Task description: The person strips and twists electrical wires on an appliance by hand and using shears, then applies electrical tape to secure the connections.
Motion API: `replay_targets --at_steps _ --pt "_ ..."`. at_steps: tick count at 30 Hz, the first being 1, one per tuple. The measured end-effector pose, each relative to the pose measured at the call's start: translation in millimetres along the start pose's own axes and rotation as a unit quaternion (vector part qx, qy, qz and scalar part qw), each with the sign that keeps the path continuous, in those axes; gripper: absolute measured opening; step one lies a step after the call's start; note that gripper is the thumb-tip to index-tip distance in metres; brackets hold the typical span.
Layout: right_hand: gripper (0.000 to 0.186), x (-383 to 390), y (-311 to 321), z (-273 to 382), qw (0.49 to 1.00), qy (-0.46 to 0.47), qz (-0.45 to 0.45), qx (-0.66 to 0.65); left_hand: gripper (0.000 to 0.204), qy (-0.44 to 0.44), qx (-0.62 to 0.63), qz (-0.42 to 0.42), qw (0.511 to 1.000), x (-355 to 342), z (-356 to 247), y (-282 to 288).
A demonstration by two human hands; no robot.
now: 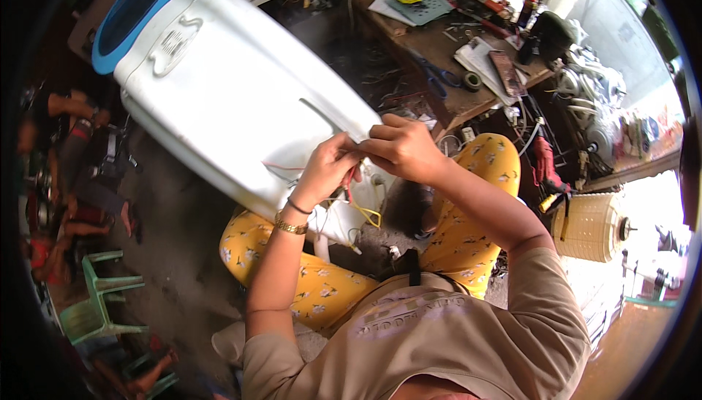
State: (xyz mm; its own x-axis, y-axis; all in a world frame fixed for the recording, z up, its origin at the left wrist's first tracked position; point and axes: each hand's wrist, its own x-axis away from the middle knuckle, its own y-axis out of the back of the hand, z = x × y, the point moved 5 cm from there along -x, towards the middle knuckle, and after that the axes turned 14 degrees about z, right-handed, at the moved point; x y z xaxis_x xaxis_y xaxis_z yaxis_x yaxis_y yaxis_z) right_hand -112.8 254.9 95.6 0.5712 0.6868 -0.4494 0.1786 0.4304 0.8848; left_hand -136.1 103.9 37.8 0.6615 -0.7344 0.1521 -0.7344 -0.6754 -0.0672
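Observation:
A large white plastic appliance body (234, 100) with a blue-rimmed opening (107, 61) leans from the upper left down to between my knees. At its lower end, my left hand (330, 166) and my right hand (402, 148) meet, fingertips pinched together. Red wires (349, 192) run up under my left fingers, and both hands seem to grip wire at the same spot. The exact point of contact is small and partly hidden by the fingers. Below hangs a loop of yellow wire (373, 216), close to a white plastic part (333, 226).
To the right, a cluttered wooden workbench (468, 107) holds blue-handled scissors (433, 72), a tape roll (472, 80) and papers. A red power tool (543, 159) hangs beside a cream slotted drum (589, 228). Green plastic chairs (102, 297) and other people (80, 180) are at the left.

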Motion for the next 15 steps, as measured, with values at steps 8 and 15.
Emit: replay_targets --at_steps 8,15 --pt "0.019 12 -34 -18 0.987 -0.114 0.087 -0.077 0.01 -0.059 -0.303 -0.043 0.95 -3 -7 -5" --pt "0.021 27 -83 -37 0.734 -0.299 0.123 -0.597 0.014 -0.218 -0.607 -0.101 0.758 7 -31 -16"
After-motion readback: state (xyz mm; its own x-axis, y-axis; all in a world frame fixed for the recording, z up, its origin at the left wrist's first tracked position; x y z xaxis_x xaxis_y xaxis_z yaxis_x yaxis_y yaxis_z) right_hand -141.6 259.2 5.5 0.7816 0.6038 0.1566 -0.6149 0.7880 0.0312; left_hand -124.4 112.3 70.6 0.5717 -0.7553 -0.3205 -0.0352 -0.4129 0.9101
